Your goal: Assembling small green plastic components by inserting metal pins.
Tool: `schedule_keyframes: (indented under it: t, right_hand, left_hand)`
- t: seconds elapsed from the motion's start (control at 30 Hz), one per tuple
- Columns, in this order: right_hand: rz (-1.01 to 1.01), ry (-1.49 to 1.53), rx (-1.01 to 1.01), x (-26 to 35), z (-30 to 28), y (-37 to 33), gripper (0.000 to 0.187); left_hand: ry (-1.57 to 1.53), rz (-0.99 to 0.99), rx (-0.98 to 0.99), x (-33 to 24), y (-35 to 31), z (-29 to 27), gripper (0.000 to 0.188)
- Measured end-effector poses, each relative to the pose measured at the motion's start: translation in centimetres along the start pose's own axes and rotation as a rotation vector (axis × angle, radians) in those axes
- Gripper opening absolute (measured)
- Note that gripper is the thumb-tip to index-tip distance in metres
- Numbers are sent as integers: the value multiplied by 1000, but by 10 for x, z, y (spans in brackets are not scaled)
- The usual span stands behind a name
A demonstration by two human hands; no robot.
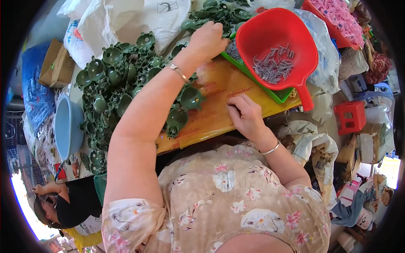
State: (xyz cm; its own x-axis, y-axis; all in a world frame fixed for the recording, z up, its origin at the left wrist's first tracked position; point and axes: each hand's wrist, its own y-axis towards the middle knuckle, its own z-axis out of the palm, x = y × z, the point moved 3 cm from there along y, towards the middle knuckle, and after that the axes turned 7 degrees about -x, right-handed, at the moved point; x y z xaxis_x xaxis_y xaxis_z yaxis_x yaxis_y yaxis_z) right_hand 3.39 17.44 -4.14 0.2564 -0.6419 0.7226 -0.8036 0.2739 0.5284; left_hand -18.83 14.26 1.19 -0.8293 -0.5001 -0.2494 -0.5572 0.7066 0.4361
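Observation:
My left hand (207, 41) reaches across the table, its fingers curled down beside the corner of a green tray (276, 98). What it holds, if anything, is hidden. My right hand (246, 117) rests at the table's near edge with fingers closed; anything inside cannot be made out. Dark green cup-shaped plastic parts (113, 77) lie heaped under and left of my left forearm, and another heap (219, 12) lies beyond that hand. A red plastic scoop (249, 36) sits over the tray, holding small grey metal pieces (274, 65) that look like screws or pins.
Yellow sheeting (225, 78) covers the table. White sacks (139, 21) stand at the back left, a blue basin (68, 126) at the left. A red tub (337, 25) of pink pieces is back right, near a red stool (350, 117). Another person (76, 202) is at lower left.

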Motion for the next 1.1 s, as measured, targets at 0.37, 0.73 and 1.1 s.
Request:
schedule_keyframes:
  t: [0.37, 0.73, 1.1]
  right_hand:
    - [89, 99, -189, 2, -7, 6, 13]
    - [58, 368, -122, 39, 0, 34, 12]
    - [-147, 160, -95, 45, 0, 14, 16]
  left_hand:
    - [193, -85, -248, 27, 4, -13, 16]
    - [-1219, -518, -284, -24, -116, -48, 5]
    - [-1831, -1005, -203, -44, -137, -30, 25]
